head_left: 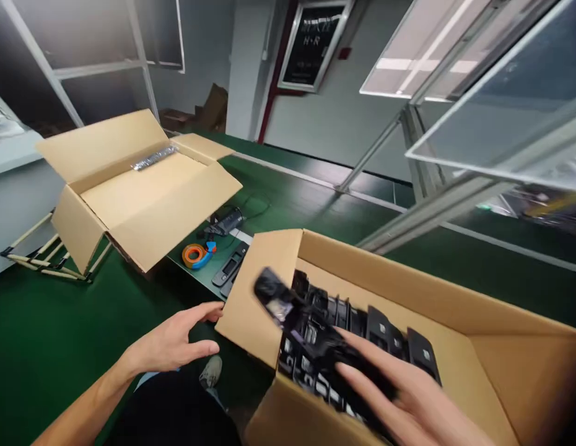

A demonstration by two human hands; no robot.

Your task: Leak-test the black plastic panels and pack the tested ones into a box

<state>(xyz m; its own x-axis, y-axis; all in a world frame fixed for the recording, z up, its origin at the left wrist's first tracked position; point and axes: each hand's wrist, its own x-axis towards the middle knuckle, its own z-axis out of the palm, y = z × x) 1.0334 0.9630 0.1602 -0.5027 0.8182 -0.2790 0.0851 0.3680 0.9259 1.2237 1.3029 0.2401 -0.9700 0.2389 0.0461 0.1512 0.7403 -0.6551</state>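
My right hand point(399, 390) grips a long black plastic part point(316, 337) with a pale label near its far end, blurred by motion. It is above an open cardboard box point(436, 291) in which several similar black parts point(385, 328) stand in rows. My left hand point(176, 337) holds nothing; its thumb and fingers are apart. Its fingertips are close to the box's left flap point(251, 297); whether they touch it I cannot tell.
Another open carton point(144, 210) with a silvery bag point(154, 158) stands at left. Between the cartons a tabletop carries an orange tape roll in a blue dispenser point(198, 254), a dark device point(225, 222) and flat dark panels point(230, 266). A metal frame point(381, 155) rises behind.
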